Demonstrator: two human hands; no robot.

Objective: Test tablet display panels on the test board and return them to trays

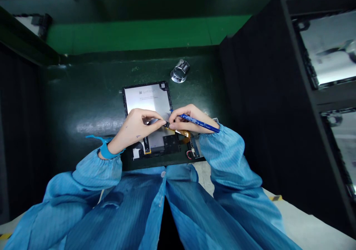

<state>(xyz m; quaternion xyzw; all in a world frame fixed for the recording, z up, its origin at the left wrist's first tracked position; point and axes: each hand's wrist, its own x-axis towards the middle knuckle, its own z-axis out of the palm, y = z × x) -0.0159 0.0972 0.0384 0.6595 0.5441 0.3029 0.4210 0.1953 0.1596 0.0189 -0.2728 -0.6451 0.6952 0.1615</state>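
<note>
Pinching the black end (167,125) of an amber flex cable (183,132) mid-frame over the display panel (147,99), left hand (140,127) closed to a fingertip grip; clasping a blue pen-shaped tool (198,122) in curled right hand (191,114). Apparently positioning the cable; calling next for steady, gentle alignment.

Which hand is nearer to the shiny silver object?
Right. The right hand is below the silver object in the picture, not touching; the left hand sits farther off, below and left.
</note>
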